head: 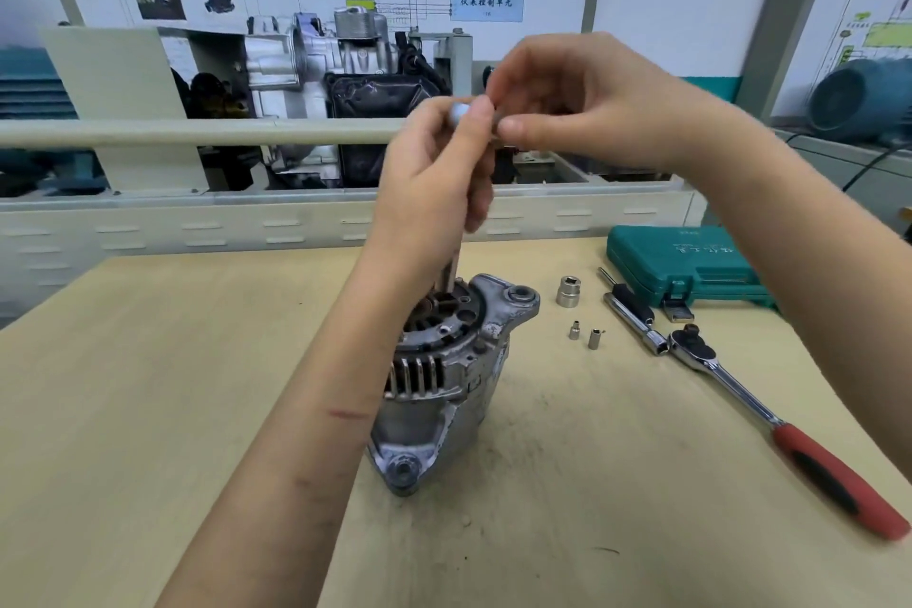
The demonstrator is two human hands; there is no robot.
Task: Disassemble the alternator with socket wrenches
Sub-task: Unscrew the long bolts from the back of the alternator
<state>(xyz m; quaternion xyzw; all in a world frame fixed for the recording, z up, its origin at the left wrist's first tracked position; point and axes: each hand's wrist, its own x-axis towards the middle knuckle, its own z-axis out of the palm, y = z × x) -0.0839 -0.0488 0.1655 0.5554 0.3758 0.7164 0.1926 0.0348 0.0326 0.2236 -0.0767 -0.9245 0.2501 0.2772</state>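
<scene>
The alternator [439,375] stands upright on the table [148,385]. A thin driver [451,269] set into its top is gripped by the left hand [434,193] and pinched at its head by the right hand [567,99]. The metal body is judged heavy, rigid, best steadied by its casing.

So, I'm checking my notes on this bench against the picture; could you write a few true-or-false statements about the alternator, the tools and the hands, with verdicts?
1. The grey metal alternator stands on the pale wooden table. True.
2. The red-handled ratchet wrench is held in the right hand. False: it lies on the table, right of the alternator.
3. The left hand grips a slim metal tool reaching down into the alternator's top. True.
4. The green plastic tool case is open. False: its lid is shut.
5. Three loose silver sockets stand between alternator and ratchet. True.
</scene>
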